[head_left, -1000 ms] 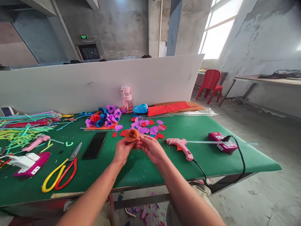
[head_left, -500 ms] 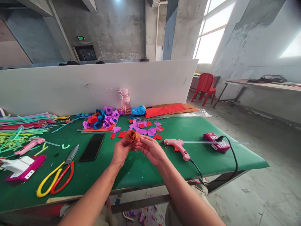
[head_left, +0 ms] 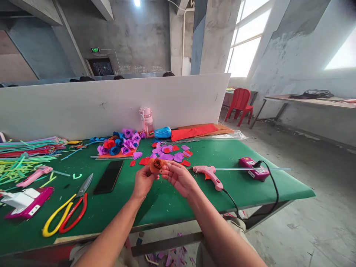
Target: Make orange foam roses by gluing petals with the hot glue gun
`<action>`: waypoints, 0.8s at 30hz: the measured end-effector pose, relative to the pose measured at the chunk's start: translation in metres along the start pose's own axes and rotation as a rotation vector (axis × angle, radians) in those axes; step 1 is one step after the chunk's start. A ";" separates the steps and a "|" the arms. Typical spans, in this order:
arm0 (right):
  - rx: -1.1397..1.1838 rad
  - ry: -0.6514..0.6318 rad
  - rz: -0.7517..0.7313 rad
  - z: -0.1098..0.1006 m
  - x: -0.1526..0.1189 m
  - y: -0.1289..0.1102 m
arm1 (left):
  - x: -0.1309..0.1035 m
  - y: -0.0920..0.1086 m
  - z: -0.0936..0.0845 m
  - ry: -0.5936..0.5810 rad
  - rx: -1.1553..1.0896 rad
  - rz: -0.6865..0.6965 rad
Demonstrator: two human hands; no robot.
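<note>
An orange-brown paper rose [head_left: 157,165] is held up over the green table, its rolled centre facing me. My left hand [head_left: 144,181] pinches it from the left, low on the flower. From the right, the fingers of my right hand [head_left: 178,177] press on its outer petal. Just beyond the hands lie loose purple and red paper petals [head_left: 178,157]. To the right of my right hand rests a pink hot glue gun [head_left: 208,174] with a clear glue stick in its back.
Scissors [head_left: 73,207] and a black phone [head_left: 109,177] lie left. Finished paper flowers [head_left: 119,142], a pink bottle [head_left: 146,120] and red paper sheets [head_left: 194,131] stand or lie near the white partition [head_left: 111,100]. A magenta power strip [head_left: 253,168] is at right, its cable hanging off the edge.
The rose has turned slightly and sits a little lower in view, with both hands still on it. The view has tilted a little; the table items stay in place.
</note>
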State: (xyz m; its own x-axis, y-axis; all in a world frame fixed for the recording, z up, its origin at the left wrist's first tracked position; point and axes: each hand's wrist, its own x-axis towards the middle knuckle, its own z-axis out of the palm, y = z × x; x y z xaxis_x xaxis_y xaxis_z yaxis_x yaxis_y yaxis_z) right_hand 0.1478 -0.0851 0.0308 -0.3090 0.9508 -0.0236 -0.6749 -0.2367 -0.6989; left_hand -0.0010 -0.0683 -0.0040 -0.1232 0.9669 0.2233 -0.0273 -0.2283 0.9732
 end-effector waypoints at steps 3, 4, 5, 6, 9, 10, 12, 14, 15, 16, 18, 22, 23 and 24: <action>0.011 0.034 -0.009 -0.004 0.000 -0.003 | 0.000 0.003 0.000 0.037 0.011 0.006; 0.019 0.056 -0.020 -0.005 0.001 -0.004 | 0.001 0.003 0.000 0.056 0.011 0.010; 0.026 0.080 -0.030 -0.007 0.001 -0.005 | 0.001 0.004 0.000 0.077 0.009 0.017; 0.028 0.102 -0.036 -0.008 0.001 -0.005 | 0.001 0.004 0.000 0.097 0.008 0.028; -0.028 0.114 -0.039 -0.008 0.001 -0.003 | 0.000 0.004 -0.001 0.139 0.025 0.084; -0.061 0.100 -0.039 -0.007 0.001 -0.002 | -0.001 0.004 -0.001 0.147 0.044 0.112; -0.117 0.053 -0.039 -0.004 -0.001 -0.001 | -0.003 0.005 -0.003 0.133 0.100 0.183; -0.147 0.003 -0.040 0.000 -0.003 0.000 | -0.007 0.008 -0.005 0.074 0.176 0.258; -0.156 -0.017 -0.042 0.001 -0.004 0.000 | -0.009 0.010 -0.006 0.035 0.212 0.291; -0.164 -0.032 -0.045 0.002 -0.005 -0.001 | -0.010 0.012 -0.006 0.000 0.240 0.318; -0.184 -0.048 -0.051 0.002 -0.006 -0.002 | -0.013 0.016 -0.007 -0.038 0.271 0.347; -0.224 -0.083 -0.070 0.002 -0.008 -0.003 | -0.014 0.014 -0.005 0.044 0.282 0.303; -0.224 -0.096 -0.072 0.002 -0.008 -0.004 | -0.012 0.011 -0.005 0.075 0.280 0.281; -0.218 -0.108 -0.071 0.001 -0.008 -0.005 | -0.010 0.008 -0.006 0.098 0.274 0.259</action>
State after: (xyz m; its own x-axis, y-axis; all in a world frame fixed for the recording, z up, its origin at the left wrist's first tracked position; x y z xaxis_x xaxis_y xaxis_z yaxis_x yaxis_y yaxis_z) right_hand 0.1526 -0.0920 0.0354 -0.3440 0.9337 0.0993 -0.5406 -0.1104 -0.8340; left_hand -0.0055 -0.0807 0.0016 -0.1855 0.8631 0.4698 0.2812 -0.4115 0.8669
